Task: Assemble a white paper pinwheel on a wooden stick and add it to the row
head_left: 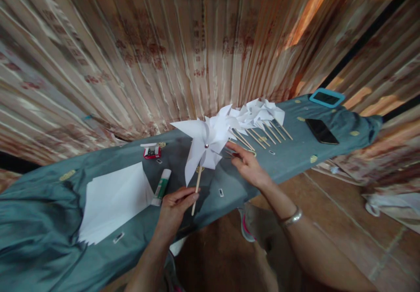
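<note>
A white paper pinwheel with a shiny round pin at its centre stands upright over the table. My left hand pinches its thin wooden stick near the lower end. At the pinwheel's right edge is my right hand, its index finger stretched toward a paper blade; whether the fingertip touches it I cannot tell. Nothing shows in that hand, and its fingers are apart. Thin metal and a pale yellow loop, perhaps scissors, lie partly hidden behind it. Several finished pinwheels overlap in a row behind, sticks pointing toward me.
Left on the green-grey tablecloth lies a stack of white paper, beside a glue stick and a small open red box. A black phone and a blue-framed device rest at the right. Patterned curtains hang behind.
</note>
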Motion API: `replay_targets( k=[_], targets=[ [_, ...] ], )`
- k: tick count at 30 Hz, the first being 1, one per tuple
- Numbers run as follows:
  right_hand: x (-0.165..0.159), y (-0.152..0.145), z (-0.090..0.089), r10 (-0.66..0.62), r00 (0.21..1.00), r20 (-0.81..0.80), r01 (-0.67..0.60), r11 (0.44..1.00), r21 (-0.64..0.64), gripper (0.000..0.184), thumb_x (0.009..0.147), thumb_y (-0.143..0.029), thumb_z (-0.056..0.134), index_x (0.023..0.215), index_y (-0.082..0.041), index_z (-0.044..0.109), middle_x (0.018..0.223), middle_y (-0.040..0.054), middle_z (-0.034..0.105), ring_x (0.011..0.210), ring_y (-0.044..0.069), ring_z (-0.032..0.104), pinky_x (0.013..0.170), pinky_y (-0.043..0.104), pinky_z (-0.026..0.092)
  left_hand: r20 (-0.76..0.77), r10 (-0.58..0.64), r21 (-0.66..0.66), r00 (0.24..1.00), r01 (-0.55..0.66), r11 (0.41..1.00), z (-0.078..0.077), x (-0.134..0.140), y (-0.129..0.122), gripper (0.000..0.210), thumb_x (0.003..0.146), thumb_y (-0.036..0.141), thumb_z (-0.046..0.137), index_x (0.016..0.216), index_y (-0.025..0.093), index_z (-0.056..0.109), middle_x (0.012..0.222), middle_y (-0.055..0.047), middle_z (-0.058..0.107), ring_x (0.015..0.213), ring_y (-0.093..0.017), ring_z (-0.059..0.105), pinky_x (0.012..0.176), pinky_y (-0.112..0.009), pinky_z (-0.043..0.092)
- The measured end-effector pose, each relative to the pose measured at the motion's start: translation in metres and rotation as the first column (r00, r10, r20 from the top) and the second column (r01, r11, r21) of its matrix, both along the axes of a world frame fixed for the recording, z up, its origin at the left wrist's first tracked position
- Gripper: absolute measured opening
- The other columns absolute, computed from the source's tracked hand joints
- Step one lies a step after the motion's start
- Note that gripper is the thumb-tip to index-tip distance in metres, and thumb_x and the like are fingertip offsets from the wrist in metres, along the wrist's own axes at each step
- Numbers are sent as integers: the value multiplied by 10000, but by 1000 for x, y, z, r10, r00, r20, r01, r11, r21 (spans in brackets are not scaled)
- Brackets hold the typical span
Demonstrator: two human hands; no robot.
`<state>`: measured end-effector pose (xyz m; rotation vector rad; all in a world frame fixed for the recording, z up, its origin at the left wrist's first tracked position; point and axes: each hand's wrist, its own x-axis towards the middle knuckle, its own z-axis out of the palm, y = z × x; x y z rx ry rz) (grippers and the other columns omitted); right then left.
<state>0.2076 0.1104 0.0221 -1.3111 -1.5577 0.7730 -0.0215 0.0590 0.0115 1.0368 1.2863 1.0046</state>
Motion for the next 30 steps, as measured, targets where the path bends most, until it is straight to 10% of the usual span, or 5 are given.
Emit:
replay_targets(
  k=[16,20,24,30],
  targets=[
    [-18,-23,26,535,834,-134,-551,817,-168,249,805,-140,457,868,-177,695,1037,60,664,984,166,597,822,298,456,-16,38,44,999,-38,998,-2,-2,2,192,548,299,745,708,193,749,755,-52,722,734,-191,625,706,-284,480],
    [-2,-19,30,322,886,-334,-387,910,-150,222,798,-180,460,802,-157,682,891,65,699,691,126,632,580,234,465,-13,40,25,999,-40,999,-2,-3,1,207,545,294,748,726,195,751,786,-58,729,761,-198,632,725,-288,480],
    [10,-9,23,-17,979,-203,23,999,27,261,776,-166,452,912,-193,672,1051,57,661,949,171,610,817,315,475,-7,-14,8,1000,14,1000,0,-2,-1,186,556,276,739,722,193,751,776,-54,725,746,-182,628,712,-268,473],
    [6,0,4,79,973,215,-103,989,101,526,682,-51,419,1159,-202,581,1326,63,477,1269,199,375,1078,413,247,-4,-66,7,998,66,998,2,0,-2,174,568,273,724,718,188,752,757,-44,714,717,-166,616,674,-245,462]
  ],
)
